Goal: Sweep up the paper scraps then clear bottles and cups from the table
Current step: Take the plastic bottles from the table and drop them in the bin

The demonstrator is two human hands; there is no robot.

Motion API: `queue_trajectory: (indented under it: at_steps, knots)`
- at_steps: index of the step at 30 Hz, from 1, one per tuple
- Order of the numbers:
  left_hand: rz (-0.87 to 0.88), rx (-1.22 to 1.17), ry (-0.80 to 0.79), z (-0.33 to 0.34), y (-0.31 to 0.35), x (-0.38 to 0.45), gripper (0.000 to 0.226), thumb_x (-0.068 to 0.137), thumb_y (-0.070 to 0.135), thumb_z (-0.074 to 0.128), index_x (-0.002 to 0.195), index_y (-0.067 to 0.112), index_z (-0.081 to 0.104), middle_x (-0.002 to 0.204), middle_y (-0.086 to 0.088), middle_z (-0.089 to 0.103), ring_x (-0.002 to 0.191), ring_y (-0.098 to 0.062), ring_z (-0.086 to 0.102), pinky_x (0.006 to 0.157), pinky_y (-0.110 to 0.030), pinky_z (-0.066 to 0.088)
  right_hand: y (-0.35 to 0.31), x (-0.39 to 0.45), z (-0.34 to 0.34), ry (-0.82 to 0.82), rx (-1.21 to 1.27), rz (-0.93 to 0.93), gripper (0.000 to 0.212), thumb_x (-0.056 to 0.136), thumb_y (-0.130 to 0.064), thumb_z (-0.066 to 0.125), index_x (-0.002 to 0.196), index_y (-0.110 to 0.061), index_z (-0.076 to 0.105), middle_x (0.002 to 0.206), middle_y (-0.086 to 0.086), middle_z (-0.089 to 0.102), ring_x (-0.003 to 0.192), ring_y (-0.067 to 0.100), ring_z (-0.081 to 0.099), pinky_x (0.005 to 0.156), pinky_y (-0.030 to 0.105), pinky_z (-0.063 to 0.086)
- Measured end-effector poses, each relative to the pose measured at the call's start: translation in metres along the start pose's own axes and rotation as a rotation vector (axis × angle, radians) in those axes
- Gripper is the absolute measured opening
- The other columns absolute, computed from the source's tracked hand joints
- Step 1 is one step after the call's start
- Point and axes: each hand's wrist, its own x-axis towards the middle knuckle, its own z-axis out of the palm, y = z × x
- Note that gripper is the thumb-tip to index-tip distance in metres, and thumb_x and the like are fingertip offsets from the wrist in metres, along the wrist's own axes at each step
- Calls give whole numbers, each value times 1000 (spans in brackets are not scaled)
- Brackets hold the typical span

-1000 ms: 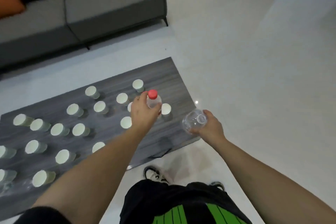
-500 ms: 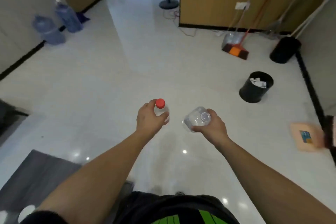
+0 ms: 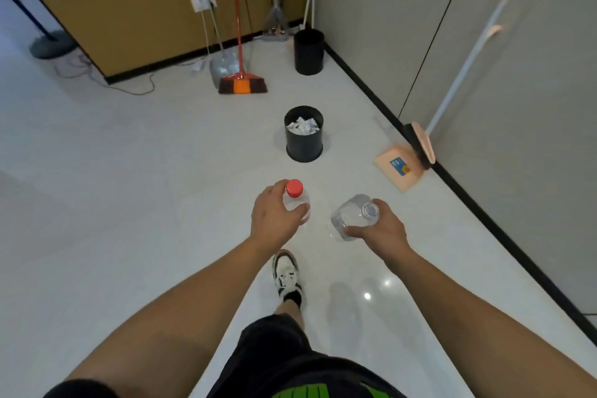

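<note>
My left hand [image 3: 273, 220] grips a clear bottle with a red cap [image 3: 294, 188], held upright at waist height. My right hand [image 3: 379, 229] grips a second clear bottle [image 3: 350, 215], which has no cap and lies tilted with its mouth toward me. Straight ahead on the white floor stands a black bin [image 3: 303, 142] with white paper scraps [image 3: 302, 125] in it. The table and the cups are out of view.
A second black bin [image 3: 309, 53] stands by the far wall corner. A red-handled broom [image 3: 242, 84] and a grey dustpan [image 3: 223, 66] lean at the brown wall. A peach dustpan [image 3: 399, 168] with its brush leans on the right wall. My shoe [image 3: 286, 275] steps forward.
The view has swung from the table with cups to the room's corner. Both hands still hold their bottles, and the bin with scraps is now closer and straight ahead.
</note>
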Motion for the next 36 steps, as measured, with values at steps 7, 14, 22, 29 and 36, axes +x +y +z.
queue_trajectory:
  at_steps: [7,14,22,29,36]
  knots:
    - [-42,30,-66,2,-3,180,52,77,40,72,125,27,55,114,2,62,105,-20,56,91,-36,47,-73,136,19,-13,-57,101,73,63,-31,91,124,-21,52,114,1,63,100,23,59,83,35,49]
    - [-67,59,-82,12,37,337,47,76,39,73,119,31,55,107,6,62,94,-16,57,78,-27,41,-140,260,9,-11,37,112,76,62,-26,93,127,-19,54,118,4,63,104,25,61,82,32,48]
    - [-212,85,-87,73,58,462,44,75,33,75,114,25,56,99,8,61,90,-16,57,76,-27,42,-155,440,-15,-120,62,147,73,62,-23,92,124,-19,54,115,6,64,101,24,62,80,34,51]
    - [-333,121,-112,91,62,545,46,70,33,81,109,28,57,99,3,62,89,-19,57,78,-29,43,-169,539,-30,-194,-26,266,77,61,-29,91,126,-22,51,120,5,60,106,25,59,81,30,47]
    - [-496,128,-151,114,13,619,58,69,28,81,120,17,55,109,-7,63,100,-28,57,78,-29,41,-195,609,29,-276,-151,273,78,61,-39,92,127,-24,52,119,1,60,109,22,60,91,37,52]
